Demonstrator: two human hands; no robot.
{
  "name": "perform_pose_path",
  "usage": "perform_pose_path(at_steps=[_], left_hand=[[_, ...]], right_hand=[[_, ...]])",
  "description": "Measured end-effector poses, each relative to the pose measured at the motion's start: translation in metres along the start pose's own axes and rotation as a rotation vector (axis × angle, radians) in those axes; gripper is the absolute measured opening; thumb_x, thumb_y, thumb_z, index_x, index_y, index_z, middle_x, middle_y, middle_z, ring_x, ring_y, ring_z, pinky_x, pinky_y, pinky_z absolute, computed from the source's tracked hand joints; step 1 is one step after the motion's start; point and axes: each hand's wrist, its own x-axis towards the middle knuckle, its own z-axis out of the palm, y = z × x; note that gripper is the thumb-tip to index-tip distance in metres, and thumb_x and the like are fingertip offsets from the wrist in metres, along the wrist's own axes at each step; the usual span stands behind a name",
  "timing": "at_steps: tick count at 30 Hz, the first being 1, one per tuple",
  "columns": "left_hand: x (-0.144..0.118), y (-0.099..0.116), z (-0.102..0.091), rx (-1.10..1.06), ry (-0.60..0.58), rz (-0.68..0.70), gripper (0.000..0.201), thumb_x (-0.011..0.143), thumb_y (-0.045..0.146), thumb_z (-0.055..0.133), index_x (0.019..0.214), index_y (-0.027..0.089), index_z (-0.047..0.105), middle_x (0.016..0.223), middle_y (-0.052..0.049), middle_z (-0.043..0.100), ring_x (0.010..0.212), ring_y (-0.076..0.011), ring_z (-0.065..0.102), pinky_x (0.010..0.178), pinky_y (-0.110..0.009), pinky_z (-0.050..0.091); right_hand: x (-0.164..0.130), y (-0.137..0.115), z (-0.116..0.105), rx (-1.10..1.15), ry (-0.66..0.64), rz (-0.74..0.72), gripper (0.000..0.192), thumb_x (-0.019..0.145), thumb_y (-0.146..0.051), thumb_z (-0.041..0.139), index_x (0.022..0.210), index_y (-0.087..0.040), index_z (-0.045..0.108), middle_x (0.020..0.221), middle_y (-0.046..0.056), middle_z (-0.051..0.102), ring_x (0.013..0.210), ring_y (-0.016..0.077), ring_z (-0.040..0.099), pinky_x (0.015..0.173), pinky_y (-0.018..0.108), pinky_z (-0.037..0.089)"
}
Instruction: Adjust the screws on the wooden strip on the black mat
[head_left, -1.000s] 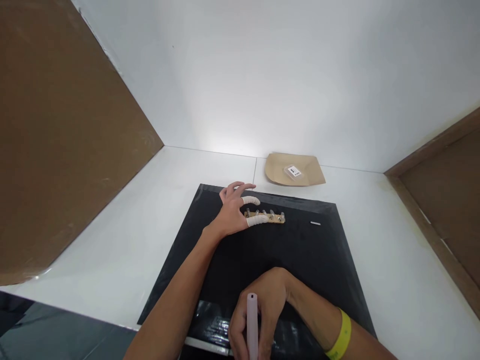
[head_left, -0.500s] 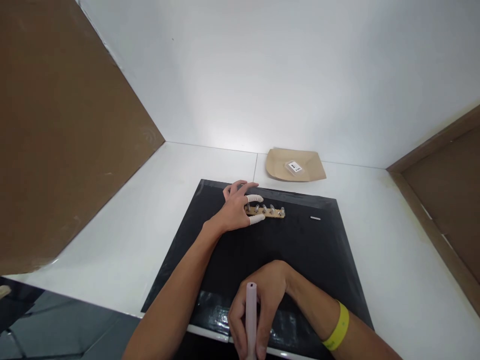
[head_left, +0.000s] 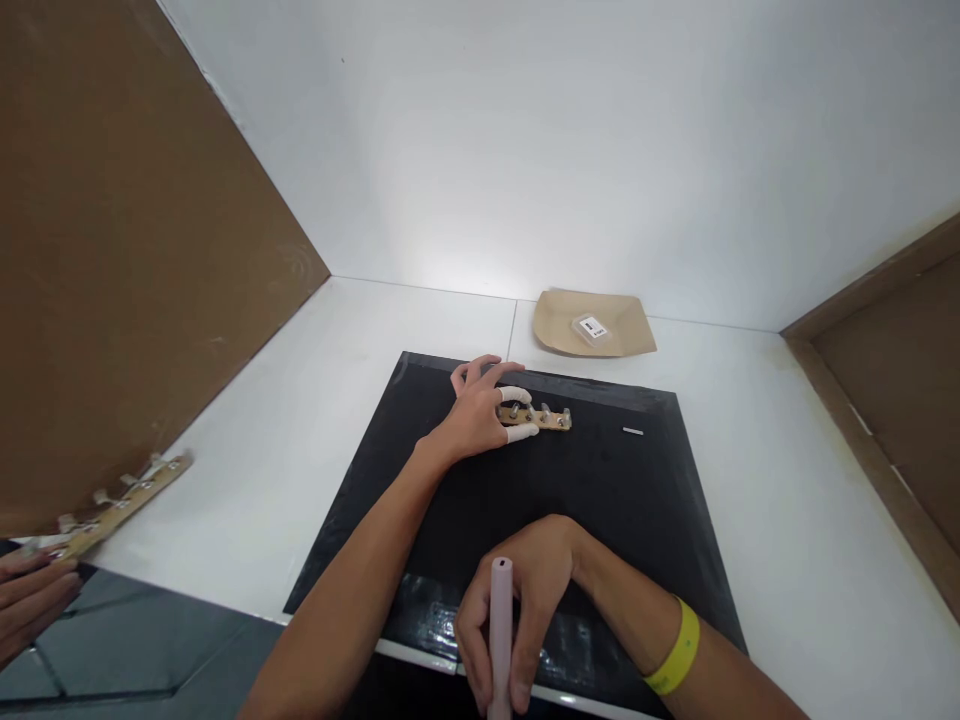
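Note:
White finger cots cover the thumb and forefinger of my left hand [head_left: 482, 415]. These two digits straddle a short wooden strip [head_left: 553, 420] near the far side of the black mat, gripping it by its long edges. Several small shiny metal pieces stand in a row along the strip; its left end is hidden by my hand. At the mat's near edge, my right hand [head_left: 517, 605] is closed around a pale pink, pen-like tool [head_left: 501, 610]. The tool is held upright, with a small dark hole in its top end; its lower end runs out of view.
A small pale bar [head_left: 632, 431] lies on the black mat [head_left: 600, 520]. Behind it, a brown paper tray [head_left: 634, 335] holds a labelled clear case [head_left: 592, 329]. At far left, another person's hand [head_left: 34, 600] holds a similar strip [head_left: 124, 510]. Brown panels stand on both sides.
My left hand has slid slightly right along the strip. Another person's hand with a similar strip has come in at the left. My right hand stays nearly still with the pink tool.

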Motion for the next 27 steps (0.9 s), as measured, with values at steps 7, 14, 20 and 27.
perform_pose_path(at_steps=[7,14,20,27], left_hand=[[0.0012,0.0022,0.0028,0.019,0.007,-0.011,0.022,0.079,0.043,0.084,0.09,0.025,0.076,0.142,-0.005,0.064,0.142,-0.0351,0.042,0.112,-0.056,0.021],[0.0021,0.0024,0.0044,0.026,0.008,-0.02,0.017,0.08,0.04,0.083,0.085,0.025,0.077,0.141,-0.004,0.065,0.141,-0.0351,0.042,0.111,-0.056,0.023],[0.0029,0.004,0.0059,0.021,0.016,-0.02,0.015,0.079,0.038,0.083,0.082,0.025,0.076,0.137,-0.004,0.067,0.139,-0.0345,0.044,0.111,-0.056,0.022],[0.0036,0.0051,0.0075,0.004,0.018,-0.024,0.014,0.081,0.037,0.082,0.082,0.025,0.075,0.137,-0.003,0.068,0.14,-0.033,0.044,0.112,-0.055,0.022]], right_hand=[[0.0005,0.0032,-0.003,-0.012,-0.043,-0.068,0.041,0.069,-0.029,0.093,0.099,-0.014,0.068,0.096,0.003,0.072,0.078,0.0122,0.067,0.062,0.018,0.05],[0.0018,0.003,-0.0021,0.012,-0.028,-0.04,0.045,0.065,-0.033,0.096,0.097,-0.014,0.07,0.094,0.003,0.074,0.077,0.012,0.069,0.063,0.017,0.05],[0.0012,0.0054,-0.0022,-0.023,-0.03,-0.08,0.043,0.069,-0.032,0.094,0.099,-0.014,0.069,0.096,0.004,0.073,0.085,0.0137,0.069,0.064,0.017,0.051],[-0.0007,0.0037,-0.0018,-0.043,-0.039,-0.092,0.041,0.073,-0.03,0.091,0.102,-0.014,0.067,0.099,0.004,0.071,0.085,0.0137,0.067,0.063,0.018,0.05]])
